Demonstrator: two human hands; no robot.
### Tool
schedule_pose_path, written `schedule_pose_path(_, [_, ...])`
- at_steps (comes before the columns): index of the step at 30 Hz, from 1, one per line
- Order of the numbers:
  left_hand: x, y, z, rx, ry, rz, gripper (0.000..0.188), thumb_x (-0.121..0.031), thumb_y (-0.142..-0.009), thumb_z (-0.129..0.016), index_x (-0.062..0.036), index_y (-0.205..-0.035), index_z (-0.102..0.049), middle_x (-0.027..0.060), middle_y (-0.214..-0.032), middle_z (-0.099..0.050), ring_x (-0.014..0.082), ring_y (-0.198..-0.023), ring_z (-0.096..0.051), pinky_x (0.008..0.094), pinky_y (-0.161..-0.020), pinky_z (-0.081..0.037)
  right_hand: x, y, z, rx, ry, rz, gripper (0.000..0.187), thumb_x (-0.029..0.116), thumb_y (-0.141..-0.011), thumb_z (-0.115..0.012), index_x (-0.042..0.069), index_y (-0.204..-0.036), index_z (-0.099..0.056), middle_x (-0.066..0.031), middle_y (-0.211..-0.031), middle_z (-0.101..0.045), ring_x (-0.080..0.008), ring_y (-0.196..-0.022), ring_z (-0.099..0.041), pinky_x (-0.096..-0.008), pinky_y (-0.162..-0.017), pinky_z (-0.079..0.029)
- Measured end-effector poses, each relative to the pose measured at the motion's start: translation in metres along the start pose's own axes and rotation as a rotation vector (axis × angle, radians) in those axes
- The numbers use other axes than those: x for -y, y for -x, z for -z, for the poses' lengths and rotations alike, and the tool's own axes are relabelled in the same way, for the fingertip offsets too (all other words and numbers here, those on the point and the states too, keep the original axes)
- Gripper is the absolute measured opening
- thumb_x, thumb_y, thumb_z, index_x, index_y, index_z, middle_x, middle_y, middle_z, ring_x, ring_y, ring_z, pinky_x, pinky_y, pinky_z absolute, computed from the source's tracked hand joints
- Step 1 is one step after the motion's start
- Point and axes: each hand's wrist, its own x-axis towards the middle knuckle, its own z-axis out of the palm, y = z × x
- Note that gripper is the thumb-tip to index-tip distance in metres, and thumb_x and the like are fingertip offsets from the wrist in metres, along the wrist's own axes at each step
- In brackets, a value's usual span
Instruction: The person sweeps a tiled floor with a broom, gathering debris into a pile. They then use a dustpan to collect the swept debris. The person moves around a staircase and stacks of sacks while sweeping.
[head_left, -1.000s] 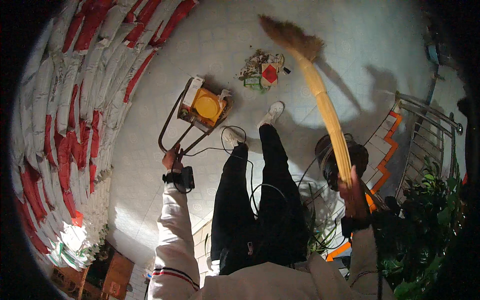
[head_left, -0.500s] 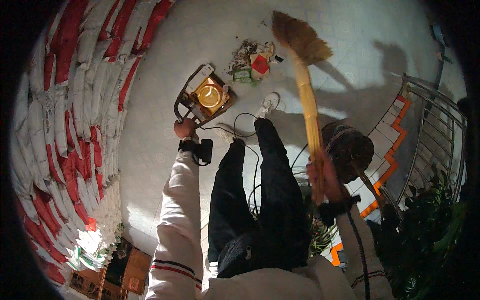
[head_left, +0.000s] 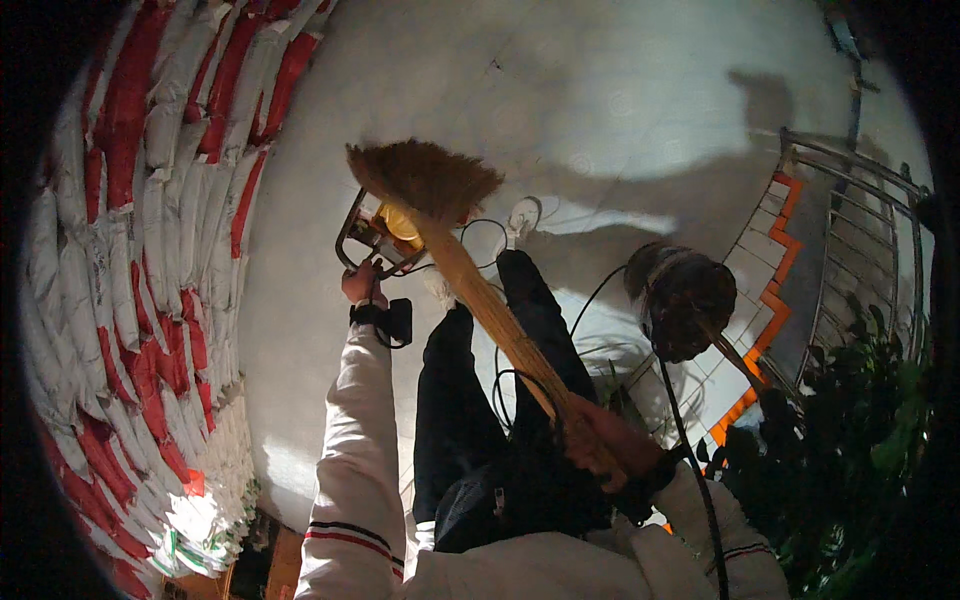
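Red-and-white sacks (head_left: pixel 150 200) stacked at left; left hand (head_left: pixel 362 283) grips dustpan handle (head_left: pixel 350 235), right hand (head_left: pixel 600 440) clasps broom (head_left: pixel 470 270).

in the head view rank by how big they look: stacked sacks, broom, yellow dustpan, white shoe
1. stacked sacks, filling the left side.
2. broom, held in the right hand; it is nearer the camera, which enlarges it.
3. yellow dustpan, held by the left hand, partly hidden behind the broom head.
4. white shoe.

Rough straw broom (head_left: pixel 470 270) at centre, dry bristly head; thin bent metal dustpan handle (head_left: pixel 352 232); smooth pale tiled floor (head_left: pixel 560 90); woven plastic-looking sacks (head_left: pixel 150 200) left; shiny metal railing (head_left: pixel 870 200) right
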Motion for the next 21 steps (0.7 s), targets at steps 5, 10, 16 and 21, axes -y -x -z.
schedule_pose_path(5, [0.025,-0.013,0.037,0.492,-0.035,0.029,0.039,-0.030,-0.083,-0.044,-0.0148,-0.118,-0.036,0.0028,-0.112,-0.045,0.0212,-0.096,-0.049,0.0358,-0.079,-0.042,-0.021,-0.024,0.042,0.271,-0.090,0.016,0.044,0.053,-0.086,-0.037,0.011,-0.090,-0.048,-0.0007,-0.065,-0.047,-0.0132,-0.051,-0.045,-0.0250,-0.042,-0.038])
schedule_pose_path(10, [0.031,-0.007,0.092,0.535,-0.074,0.107,0.049,-0.045,-0.086,-0.037,-0.0206,-0.129,-0.034,0.0017,-0.130,-0.037,0.0197,-0.113,-0.040,0.0400,-0.089,-0.035,-0.057,-0.034,0.047,0.500,0.007,0.184,0.043,0.048,-0.089,-0.034,0.008,-0.099,-0.047,-0.0007,-0.075,-0.051,-0.0100,-0.056,-0.047,-0.0224,-0.045,-0.039])
schedule_pose_path(16, [-0.037,0.077,0.111,0.562,-0.308,-0.656,0.032,-0.017,-0.082,-0.058,0.0064,-0.104,-0.054,0.0137,-0.094,-0.060,0.0222,-0.084,-0.056,0.0323,-0.074,-0.045,-0.088,0.015,-0.017,0.591,0.081,0.590,0.025,0.031,-0.090,-0.043,0.008,-0.079,-0.044,0.0051,-0.062,-0.038,-0.0030,-0.052,-0.037,-0.0152,-0.045,-0.035])
schedule_pose_path(21, [-0.100,0.176,0.117,0.968,-0.363,-0.730,0.023,-0.016,-0.080,-0.054,0.0039,-0.092,-0.057,0.0106,-0.084,-0.059,0.0196,-0.074,-0.056,0.0315,-0.069,-0.047,-0.095,-0.003,-0.041,0.596,0.466,0.944,0.018,0.018,-0.086,-0.045,0.009,-0.071,-0.041,0.0031,-0.061,-0.040,-0.0067,-0.052,-0.040,-0.0210,-0.050,-0.038])
